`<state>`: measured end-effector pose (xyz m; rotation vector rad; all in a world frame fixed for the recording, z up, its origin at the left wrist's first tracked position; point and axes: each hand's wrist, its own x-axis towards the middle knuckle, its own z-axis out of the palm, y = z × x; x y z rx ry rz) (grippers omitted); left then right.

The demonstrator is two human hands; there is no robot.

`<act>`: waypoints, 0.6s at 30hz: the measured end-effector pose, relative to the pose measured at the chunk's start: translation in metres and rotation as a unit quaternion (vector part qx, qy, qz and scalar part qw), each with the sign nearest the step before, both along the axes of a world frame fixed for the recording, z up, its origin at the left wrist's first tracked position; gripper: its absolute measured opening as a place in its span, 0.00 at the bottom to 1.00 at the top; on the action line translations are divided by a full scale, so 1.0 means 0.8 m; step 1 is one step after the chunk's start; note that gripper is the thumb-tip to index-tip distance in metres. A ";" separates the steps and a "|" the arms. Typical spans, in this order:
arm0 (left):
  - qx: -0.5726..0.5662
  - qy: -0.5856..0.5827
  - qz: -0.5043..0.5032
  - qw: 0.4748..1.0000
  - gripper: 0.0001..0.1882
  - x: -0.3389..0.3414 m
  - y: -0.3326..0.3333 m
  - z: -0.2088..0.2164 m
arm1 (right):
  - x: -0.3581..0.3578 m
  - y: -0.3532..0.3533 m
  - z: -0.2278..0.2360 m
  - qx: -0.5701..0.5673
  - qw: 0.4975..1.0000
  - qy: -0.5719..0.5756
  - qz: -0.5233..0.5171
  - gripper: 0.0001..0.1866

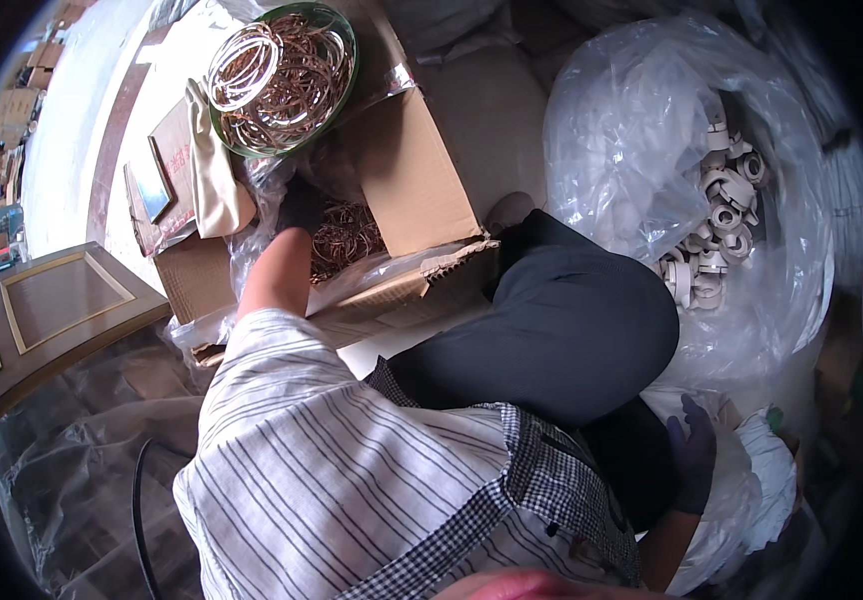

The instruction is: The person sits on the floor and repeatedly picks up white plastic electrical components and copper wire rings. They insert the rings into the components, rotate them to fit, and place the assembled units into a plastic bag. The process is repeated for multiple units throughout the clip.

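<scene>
My left hand [300, 205], in a dark glove, reaches down into an open cardboard box [417, 180] lined with clear plastic. Beside it in the box lies a tangle of copper-coloured wire rings [347, 240]. Shadow hides my left fingers, so their grip does not show. Over the box's far side rests a green round basket [356, 70] heaped with copper-coloured rings [297, 85], several of them shining silver in the light. My right hand [694, 455], in a dark purple glove, is low at my right side with its fingers apart and nothing visible in it, next to crumpled clear plastic.
At the right stands a large clear plastic bag [612, 130] containing several white ring-shaped fittings [727, 215]. A cream cloth [214, 180] hangs at the box's left. Left of me are a brown framed panel [62, 300] and a black cable [139, 510]. My bent knee [592, 320] sits between box and bag.
</scene>
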<state>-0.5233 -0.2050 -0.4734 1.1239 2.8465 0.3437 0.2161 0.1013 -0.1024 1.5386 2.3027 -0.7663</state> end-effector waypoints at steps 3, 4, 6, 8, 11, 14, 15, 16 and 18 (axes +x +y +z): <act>-0.258 -0.042 -0.067 0.963 0.47 0.076 0.036 0.104 | -0.006 -0.001 0.008 0.020 1.000 -0.009 0.007 0.24; -0.213 0.003 -0.082 0.974 0.45 0.083 0.026 0.109 | -0.009 -0.001 0.010 0.020 1.000 -0.004 0.005 0.24; -0.113 0.067 -0.108 0.985 0.41 0.092 0.005 0.110 | -0.014 0.002 0.013 0.009 1.000 0.008 -0.005 0.24; -0.055 -0.082 -0.078 0.992 0.36 0.087 -0.006 0.119 | -0.013 0.002 0.013 -0.010 0.999 0.020 -0.027 0.25; -0.046 -0.375 0.053 0.924 0.26 0.106 0.018 0.218 | -0.013 0.000 0.013 -0.017 0.999 0.032 -0.041 0.25; -0.049 -0.429 0.086 0.898 0.25 0.091 0.003 0.218 | 0.003 0.004 0.003 -0.034 0.993 0.077 -0.084 0.25; -0.237 -0.219 -0.008 0.947 0.26 0.093 0.001 0.218 | 0.009 0.008 0.001 -0.033 0.995 0.062 -0.076 0.26; -0.220 -0.226 -0.005 0.949 0.25 0.091 0.000 0.221 | 0.013 0.011 -0.002 -0.035 0.993 0.076 -0.086 0.26; -0.186 -0.242 0.000 0.952 0.25 0.086 -0.004 0.220 | 0.020 0.013 -0.007 -0.038 0.988 0.103 -0.106 0.26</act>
